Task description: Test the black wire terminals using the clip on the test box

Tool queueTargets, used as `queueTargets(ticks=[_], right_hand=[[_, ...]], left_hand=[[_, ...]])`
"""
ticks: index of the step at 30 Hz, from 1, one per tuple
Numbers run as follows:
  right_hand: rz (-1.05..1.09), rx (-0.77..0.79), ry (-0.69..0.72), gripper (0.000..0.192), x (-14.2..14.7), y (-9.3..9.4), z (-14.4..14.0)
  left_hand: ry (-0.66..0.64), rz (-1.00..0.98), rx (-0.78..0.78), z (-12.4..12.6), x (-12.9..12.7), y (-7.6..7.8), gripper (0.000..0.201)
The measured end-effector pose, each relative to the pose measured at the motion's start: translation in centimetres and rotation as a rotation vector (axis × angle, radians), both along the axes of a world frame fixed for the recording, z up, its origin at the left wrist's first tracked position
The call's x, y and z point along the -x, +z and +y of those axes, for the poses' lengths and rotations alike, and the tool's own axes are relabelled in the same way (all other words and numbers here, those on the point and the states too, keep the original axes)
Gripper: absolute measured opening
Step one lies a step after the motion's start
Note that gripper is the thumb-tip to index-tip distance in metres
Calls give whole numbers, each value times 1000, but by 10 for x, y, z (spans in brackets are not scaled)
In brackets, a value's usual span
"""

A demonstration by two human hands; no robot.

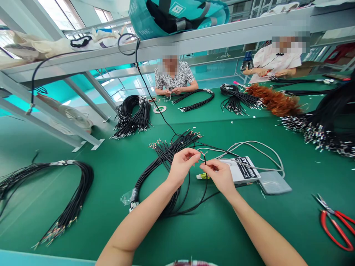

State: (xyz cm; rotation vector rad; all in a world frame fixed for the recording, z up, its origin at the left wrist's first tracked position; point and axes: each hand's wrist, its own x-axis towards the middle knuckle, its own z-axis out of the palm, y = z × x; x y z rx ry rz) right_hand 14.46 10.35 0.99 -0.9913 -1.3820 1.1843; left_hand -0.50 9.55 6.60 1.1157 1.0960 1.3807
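Observation:
Both my hands meet over the middle of the green table around the end of one black cable (205,184). Between thumb and fingers, my left hand (181,164) pinches at the thin wires (203,153) fanning out of the cable's stripped end. My right hand (220,175) grips the black jacket just below that end. Left of my hands lies a bundle of black cables (146,171) with bared copper-coloured tips. Behind my right hand sits a white box with a black label (246,167), and a yellow-green tool or marker (203,176) is partly covered.
Red-handled pliers (330,214) lie at the right. A grey pedal-like block (274,183) trails a grey cord. More cable bundles (133,116) (80,181) lie around. A metal shelf (210,36) spans overhead with a teal bag (155,18). Two people (177,77) work opposite.

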Motion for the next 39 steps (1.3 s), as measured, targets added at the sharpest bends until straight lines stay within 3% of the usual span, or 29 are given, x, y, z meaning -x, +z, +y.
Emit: queueTargets(ticks=[5, 21, 24, 26, 27, 29, 31, 34, 39], right_hand=[[3, 80, 52, 25, 1, 2, 0], [32, 77, 51, 23, 3, 1, -2], [25, 81, 60, 24, 2, 0, -1], [11, 84, 79, 25, 2, 0, 1], [3, 87, 92, 26, 1, 0, 2], [-9, 90, 119, 28, 0, 0, 3], [-22, 90, 143, 30, -1, 2, 4], [-44, 87, 189, 33, -2, 5, 3], [39, 192, 236, 33, -2, 9, 2]], left_hand=[[-2, 8, 24, 3, 1, -4, 23], [-24, 13, 28, 6, 5, -9, 22], [91, 250, -150, -1, 8, -12, 17], [175, 596, -516, -13, 12, -15, 13], [148, 802, -751, -21, 14, -16, 14], [-98, 1213, -1180, -38, 18, -17, 17], [-410, 1533, -1398, -53, 20, -16, 21], [-636, 1784, -1451, -65, 16, -9, 26], [-852, 1748, -1395, -68, 1, 11, 22]])
